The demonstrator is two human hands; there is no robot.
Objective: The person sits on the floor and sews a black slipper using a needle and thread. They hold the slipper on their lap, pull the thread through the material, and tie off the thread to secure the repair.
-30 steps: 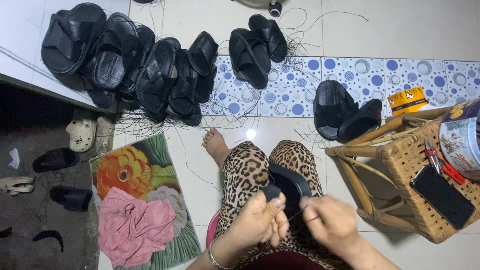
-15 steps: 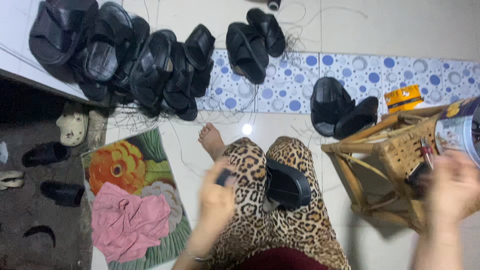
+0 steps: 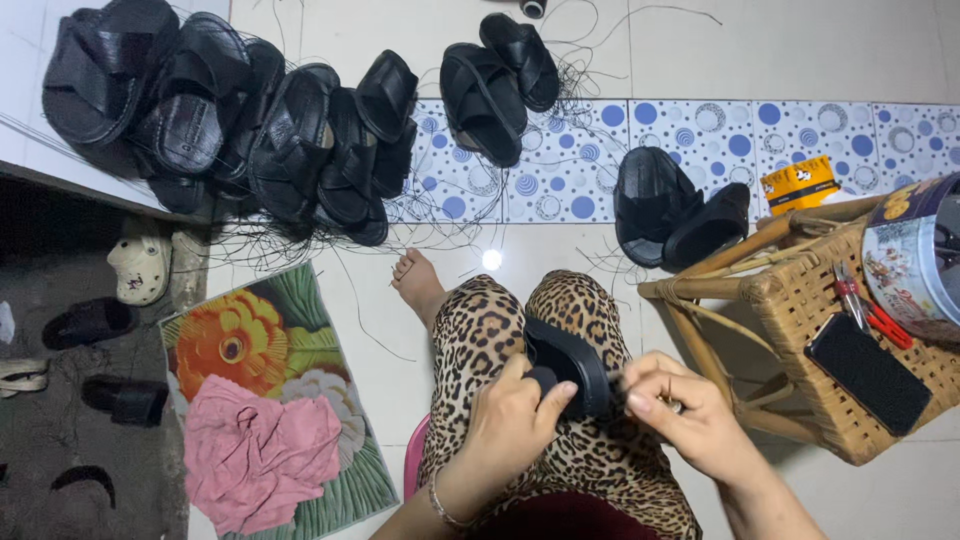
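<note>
Both hands seemingly pinched on sandal

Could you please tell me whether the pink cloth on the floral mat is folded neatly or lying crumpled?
Crumpled. The pink cloth lies in a loose, wrinkled heap on the floral mat, with uneven edges and no flat folds visible.

A single head-worn camera looks steeply down from above the seated person's lap, close to the left hand and right hand, facing forward over the pale tiled floor, so far things sit at the frame's top.
</note>
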